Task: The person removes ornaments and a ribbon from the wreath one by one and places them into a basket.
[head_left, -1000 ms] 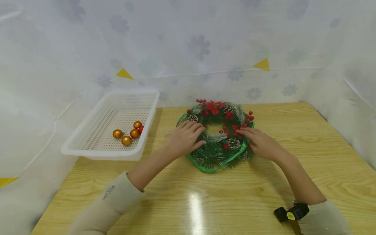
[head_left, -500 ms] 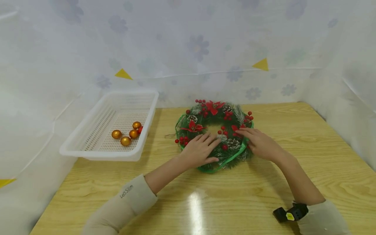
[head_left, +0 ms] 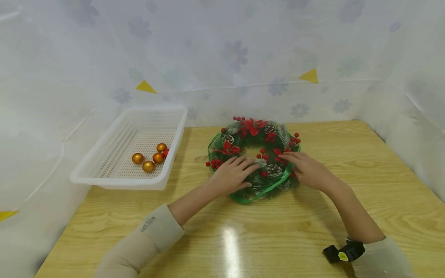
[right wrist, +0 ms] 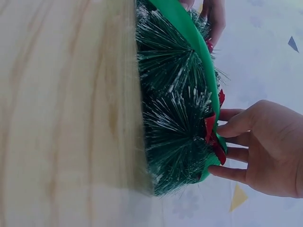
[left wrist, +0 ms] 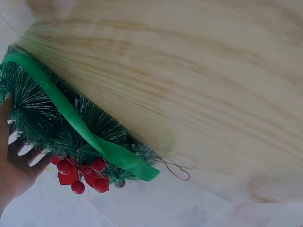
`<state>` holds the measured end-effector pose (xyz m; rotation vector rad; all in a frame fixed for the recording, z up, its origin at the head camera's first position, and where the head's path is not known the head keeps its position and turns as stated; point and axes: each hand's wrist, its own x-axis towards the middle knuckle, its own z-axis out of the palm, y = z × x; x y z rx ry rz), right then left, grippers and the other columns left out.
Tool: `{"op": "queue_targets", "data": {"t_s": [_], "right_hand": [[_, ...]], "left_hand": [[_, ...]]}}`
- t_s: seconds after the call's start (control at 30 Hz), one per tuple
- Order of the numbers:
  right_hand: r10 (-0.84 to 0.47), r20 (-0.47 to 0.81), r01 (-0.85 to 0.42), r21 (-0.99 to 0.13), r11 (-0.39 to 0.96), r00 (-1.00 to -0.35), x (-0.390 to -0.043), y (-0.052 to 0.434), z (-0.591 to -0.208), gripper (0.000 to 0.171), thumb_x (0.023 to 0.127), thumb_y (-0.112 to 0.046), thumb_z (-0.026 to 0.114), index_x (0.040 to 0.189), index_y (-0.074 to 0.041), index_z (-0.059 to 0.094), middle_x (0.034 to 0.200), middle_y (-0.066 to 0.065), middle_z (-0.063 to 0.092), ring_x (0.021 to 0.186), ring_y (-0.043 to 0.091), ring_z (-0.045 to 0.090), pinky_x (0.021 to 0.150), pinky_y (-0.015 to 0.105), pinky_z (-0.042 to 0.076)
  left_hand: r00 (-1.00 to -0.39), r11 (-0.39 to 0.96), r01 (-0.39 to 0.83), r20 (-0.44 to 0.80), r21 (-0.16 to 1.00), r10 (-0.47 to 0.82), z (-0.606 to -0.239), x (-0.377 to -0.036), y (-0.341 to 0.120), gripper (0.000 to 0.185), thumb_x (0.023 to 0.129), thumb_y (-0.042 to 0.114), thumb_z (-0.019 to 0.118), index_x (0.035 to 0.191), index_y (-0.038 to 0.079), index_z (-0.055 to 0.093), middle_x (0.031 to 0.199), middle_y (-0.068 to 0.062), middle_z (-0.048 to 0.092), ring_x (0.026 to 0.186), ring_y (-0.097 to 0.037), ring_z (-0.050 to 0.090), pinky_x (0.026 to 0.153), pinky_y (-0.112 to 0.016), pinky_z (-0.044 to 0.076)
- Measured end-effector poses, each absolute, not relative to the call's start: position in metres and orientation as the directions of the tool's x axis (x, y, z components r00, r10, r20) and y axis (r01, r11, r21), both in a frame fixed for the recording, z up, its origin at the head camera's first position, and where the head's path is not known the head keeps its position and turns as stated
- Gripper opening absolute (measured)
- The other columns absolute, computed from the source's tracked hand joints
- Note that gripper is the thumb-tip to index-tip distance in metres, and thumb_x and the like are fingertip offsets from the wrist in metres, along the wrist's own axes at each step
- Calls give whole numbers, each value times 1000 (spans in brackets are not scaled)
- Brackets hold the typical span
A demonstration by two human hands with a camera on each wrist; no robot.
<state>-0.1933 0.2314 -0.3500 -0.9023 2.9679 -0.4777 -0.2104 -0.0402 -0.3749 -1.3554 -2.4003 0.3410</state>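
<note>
A green Christmas wreath [head_left: 255,135] with red berries, poinsettias, pine cones and a green ribbon lies flat on the wooden table [head_left: 313,231]. My left hand [head_left: 233,173] rests on its near-left part, fingers stretched flat over the needles. My right hand [head_left: 307,169] lies on its right side, straight fingers touching the red flower and ribbon. In the left wrist view the wreath [left wrist: 71,132] shows its ribbon and a berry cluster beside my left hand [left wrist: 16,165]. In the right wrist view my right hand [right wrist: 258,151] touches the wreath [right wrist: 177,109] edge.
A white perforated plastic basket [head_left: 104,172] stands at the left of the table, holding several gold balls [head_left: 148,166] and something red. A flowered plastic sheet [head_left: 222,58] walls in the back and sides. A black wrist device [head_left: 344,253] sits on my right forearm.
My left hand has slid from the wreath's left side to its near-left part, uncovering a red poinsettia and berry cluster. The right hand has stayed put.
</note>
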Motion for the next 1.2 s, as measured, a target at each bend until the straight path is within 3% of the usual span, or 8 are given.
{"op": "queue_targets", "data": {"t_s": [0.33,0.53,0.7,1.0,1.2], "right_hand": [[-564,77,-568,-182,803,-822,-179,216,-338,43,87,4,51,130,2,48,121,25,50,109,45,46,85,55,42],[-601,120,-611,-71,788,-790,-168,203,-338,38,85,0,59,122,6,54,108,20,56,94,35,55,71,41,51],[-599,126,-606,-25,795,-791,-158,185,-337,37,86,-6,62,120,6,55,106,18,56,92,33,54,66,37,51],[-616,145,-625,-15,781,-774,-147,160,-337,39,87,-14,63,119,7,56,104,18,59,96,34,56,78,41,50],[-570,168,-591,-131,796,-805,-151,163,-325,37,89,-16,61,121,3,57,106,17,61,96,34,56,77,45,49]], "left_hand": [[-433,460,841,154,-286,888,-364,-223,-65,60,87,36,62,139,15,40,141,-7,38,129,-28,33,98,-37,37],[-427,446,854,130,-268,895,-361,-233,-77,55,85,24,67,135,15,44,140,-6,39,129,-30,32,96,-39,40],[-412,437,865,146,-248,899,-359,-244,-86,43,89,10,61,130,12,49,137,-7,43,127,-31,35,98,-39,38],[-435,448,864,107,-230,894,-356,-255,-99,41,90,-2,55,129,8,50,138,-8,41,128,-30,34,101,-37,34],[-437,447,870,98,-206,894,-350,-250,-100,41,88,-4,56,128,6,51,137,-11,43,128,-30,33,105,-36,27]]}}
